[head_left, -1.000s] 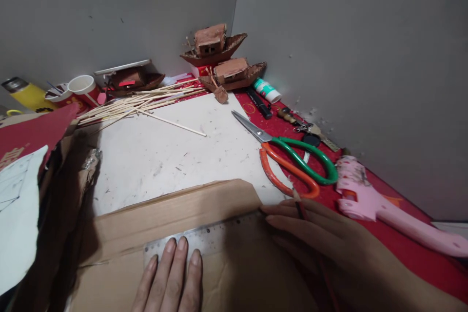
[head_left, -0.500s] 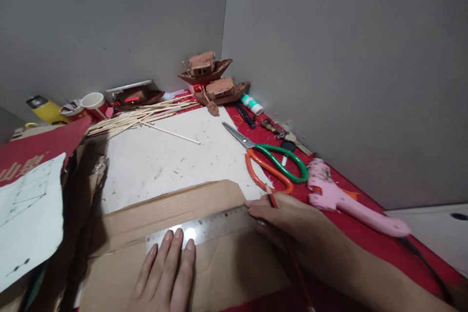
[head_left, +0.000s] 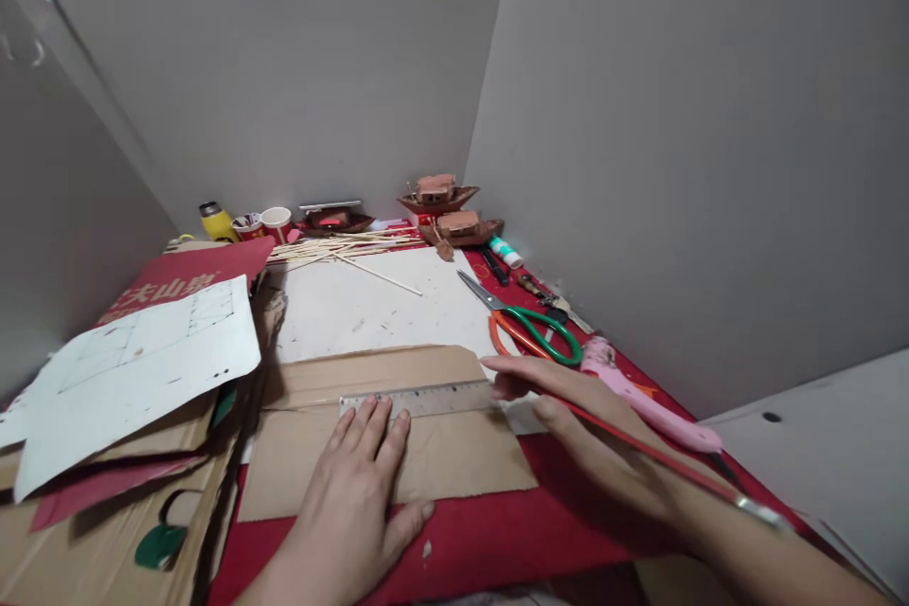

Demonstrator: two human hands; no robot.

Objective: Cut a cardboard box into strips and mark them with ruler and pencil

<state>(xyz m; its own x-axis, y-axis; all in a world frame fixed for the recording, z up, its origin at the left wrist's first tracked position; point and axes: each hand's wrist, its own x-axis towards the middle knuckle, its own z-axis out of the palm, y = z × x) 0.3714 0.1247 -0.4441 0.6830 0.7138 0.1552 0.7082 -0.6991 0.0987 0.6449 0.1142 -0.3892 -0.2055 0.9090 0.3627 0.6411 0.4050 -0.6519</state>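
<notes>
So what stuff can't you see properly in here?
- Head view: the tip of the red pencil, hidden by the right hand.
- Head view: the numbers on the ruler, too small to read.
- Head view: the little marks on the drawn-on paper, too small.
- Head view: the arm behind the left hand, cut off by the bottom edge.
- Head view: the stacked cardboard, cut off by the left edge.
</notes>
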